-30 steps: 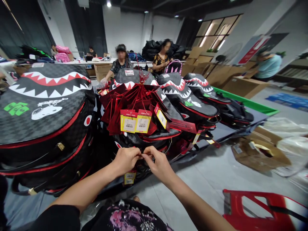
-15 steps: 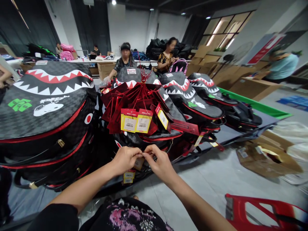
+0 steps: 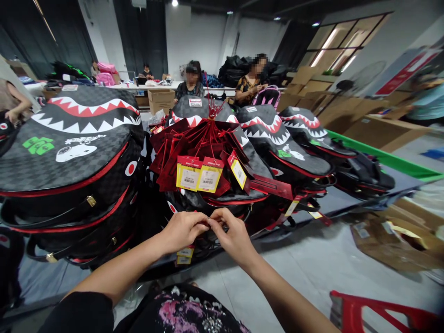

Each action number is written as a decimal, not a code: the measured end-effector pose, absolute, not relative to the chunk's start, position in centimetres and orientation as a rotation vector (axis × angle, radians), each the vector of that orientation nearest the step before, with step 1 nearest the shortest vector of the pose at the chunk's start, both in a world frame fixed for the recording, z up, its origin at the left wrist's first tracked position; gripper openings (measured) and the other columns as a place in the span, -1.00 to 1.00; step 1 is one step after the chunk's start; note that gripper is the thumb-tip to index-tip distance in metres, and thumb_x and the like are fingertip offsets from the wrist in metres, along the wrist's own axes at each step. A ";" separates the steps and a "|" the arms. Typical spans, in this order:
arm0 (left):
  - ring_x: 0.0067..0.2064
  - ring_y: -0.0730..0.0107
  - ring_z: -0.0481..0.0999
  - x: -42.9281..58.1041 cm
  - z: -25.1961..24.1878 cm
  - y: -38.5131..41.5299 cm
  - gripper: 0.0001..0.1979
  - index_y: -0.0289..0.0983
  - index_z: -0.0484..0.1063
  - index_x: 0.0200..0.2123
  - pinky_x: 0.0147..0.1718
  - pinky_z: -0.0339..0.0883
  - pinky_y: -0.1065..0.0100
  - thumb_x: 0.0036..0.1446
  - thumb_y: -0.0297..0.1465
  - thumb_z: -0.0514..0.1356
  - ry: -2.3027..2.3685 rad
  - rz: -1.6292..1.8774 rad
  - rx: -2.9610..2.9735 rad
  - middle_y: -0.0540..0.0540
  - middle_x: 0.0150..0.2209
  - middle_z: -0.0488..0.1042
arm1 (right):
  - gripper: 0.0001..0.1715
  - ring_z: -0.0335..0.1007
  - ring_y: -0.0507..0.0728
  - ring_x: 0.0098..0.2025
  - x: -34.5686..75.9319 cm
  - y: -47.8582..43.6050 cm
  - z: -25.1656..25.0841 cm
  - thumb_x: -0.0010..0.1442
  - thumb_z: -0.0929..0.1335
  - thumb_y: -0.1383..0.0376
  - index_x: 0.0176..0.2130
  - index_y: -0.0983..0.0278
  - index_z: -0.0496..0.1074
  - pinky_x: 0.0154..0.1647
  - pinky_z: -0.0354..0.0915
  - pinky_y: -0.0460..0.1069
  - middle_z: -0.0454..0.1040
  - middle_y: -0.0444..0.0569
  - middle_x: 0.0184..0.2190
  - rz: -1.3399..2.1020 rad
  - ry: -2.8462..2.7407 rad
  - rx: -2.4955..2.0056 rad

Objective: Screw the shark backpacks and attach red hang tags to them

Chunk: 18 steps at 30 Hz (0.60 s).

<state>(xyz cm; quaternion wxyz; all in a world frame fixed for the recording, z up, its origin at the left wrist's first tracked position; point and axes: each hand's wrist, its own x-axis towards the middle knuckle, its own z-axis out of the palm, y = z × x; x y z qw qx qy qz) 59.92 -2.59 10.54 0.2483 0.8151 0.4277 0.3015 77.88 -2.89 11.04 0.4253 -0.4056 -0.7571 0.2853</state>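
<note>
My left hand and my right hand meet fingertip to fingertip in front of the middle stack of backpacks. Both are pinched closed, on something too small to make out. Just beyond them, a bunch of red hang tags on red strings lies over a grey checkered backpack with a shark-mouth print. A few tags in it show yellow labels with barcodes. Below my fingers hangs another yellow-labelled tag, partly hidden by my left hand.
A tall stack of shark-mouth backpacks stands at left, and more backpacks lie to the right on the table. A red plastic stool and an open carton are on the floor at right. Several co-workers sit or stand farther back.
The view has swung slightly left, so the scene sits farther right. My hands keep their pinch at nearly the same spot. The co-worker opposite has drawn a hand back from the tags.
</note>
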 end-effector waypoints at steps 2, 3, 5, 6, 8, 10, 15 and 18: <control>-0.24 0.43 0.55 59.9 10.6 -2.6 -0.80 -0.21 0.48 -0.26 -0.29 0.29 0.47 0.17 -0.52 0.08 1.184 0.833 2.262 0.01 -0.27 0.58 | -0.92 0.37 -0.02 -0.44 77.9 -2.8 11.0 0.26 0.31 0.30 -0.30 0.25 0.31 -0.40 0.30 -0.14 0.42 -0.15 -0.44 0.719 -1.897 -1.014; -0.25 0.43 0.55 60.0 10.7 -2.7 -0.81 -0.23 0.47 -0.29 -0.30 0.29 0.46 0.15 -0.54 0.08 1.237 0.856 2.281 0.00 -0.28 0.57 | -0.93 0.37 -0.02 -0.44 77.9 -2.8 10.9 0.26 0.31 0.31 -0.31 0.25 0.31 -0.41 0.29 -0.14 0.42 -0.15 -0.44 0.719 -1.898 -1.014; -0.32 0.43 0.53 60.1 10.9 -2.7 -0.89 -0.26 0.44 -0.36 -0.36 0.27 0.46 0.11 -0.53 0.13 1.324 0.883 2.286 0.00 -0.35 0.54 | -0.93 0.37 -0.01 -0.44 78.0 -2.7 10.9 0.25 0.31 0.31 -0.31 0.25 0.31 -0.41 0.29 -0.14 0.41 -0.15 -0.44 0.718 -1.896 -1.013; -0.35 0.45 0.52 60.2 11.0 -2.7 -0.92 -0.26 0.43 -0.37 -0.38 0.27 0.47 0.10 -0.51 0.15 1.315 0.876 2.279 0.01 -0.37 0.53 | -0.93 0.37 -0.01 -0.44 78.0 -2.6 10.9 0.25 0.31 0.31 -0.31 0.25 0.31 -0.41 0.29 -0.14 0.41 -0.15 -0.44 0.722 -1.894 -1.011; -0.34 0.47 0.52 60.3 11.1 -2.6 -0.92 -0.25 0.43 -0.36 -0.37 0.27 0.49 0.13 -0.50 0.14 1.225 0.843 2.290 0.02 -0.37 0.53 | -0.93 0.37 -0.02 -0.45 78.1 -2.5 11.0 0.26 0.30 0.31 -0.31 0.25 0.31 -0.41 0.28 -0.14 0.41 -0.15 -0.44 0.743 -1.896 -1.004; -0.31 0.47 0.53 60.4 10.9 -2.5 -0.86 -0.24 0.43 -0.34 -0.36 0.28 0.49 0.15 -0.53 0.09 1.173 0.836 2.352 0.02 -0.34 0.54 | -0.92 0.36 -0.02 -0.45 78.2 -2.4 11.2 0.26 0.30 0.30 -0.30 0.25 0.30 -0.42 0.27 -0.14 0.41 -0.15 -0.45 0.767 -1.908 -0.999; -0.37 0.44 0.52 60.6 10.3 -2.4 -0.87 -0.27 0.42 -0.40 -0.45 0.22 0.46 0.09 -0.56 0.10 1.386 0.955 2.443 0.01 -0.39 0.52 | -0.92 0.34 -0.02 -0.46 78.4 -2.4 11.2 0.27 0.29 0.27 -0.27 0.24 0.29 -0.43 0.24 -0.13 0.39 -0.16 -0.46 0.813 -1.919 -1.005; -0.31 0.48 0.55 60.5 10.6 -2.7 -0.87 -0.24 0.44 -0.34 -0.37 0.29 0.50 0.13 -0.54 0.12 1.243 0.907 2.379 0.03 -0.33 0.55 | -0.90 0.34 -0.01 -0.45 78.5 -2.5 11.1 0.28 0.29 0.25 -0.26 0.24 0.29 -0.44 0.23 -0.13 0.39 -0.15 -0.46 0.846 -1.897 -1.027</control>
